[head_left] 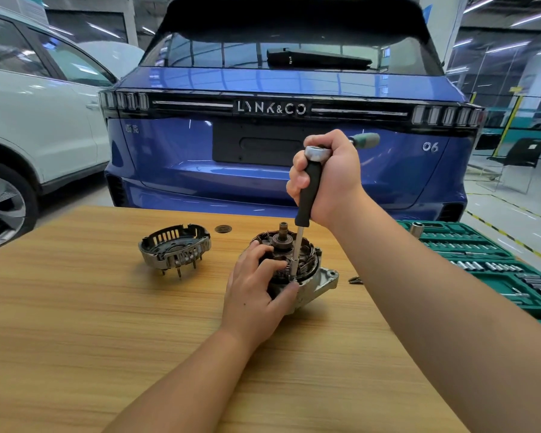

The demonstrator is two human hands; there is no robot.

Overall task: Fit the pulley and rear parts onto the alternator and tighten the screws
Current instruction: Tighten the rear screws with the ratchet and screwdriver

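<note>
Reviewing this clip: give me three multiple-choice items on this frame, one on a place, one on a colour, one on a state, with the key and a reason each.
1. Where does the loose rear cover lie?
A. left of the alternator
B. in the socket case
C. on the alternator

2. What colour is the car behind the table?
A. red
B. blue
C. black

3. What is the right hand doing?
A. resting flat
B. gripping the driver
C. hanging idle

Key: A, it sits apart on the wood; B, blue tailgate; B, fingers wrap the black handle.
</note>
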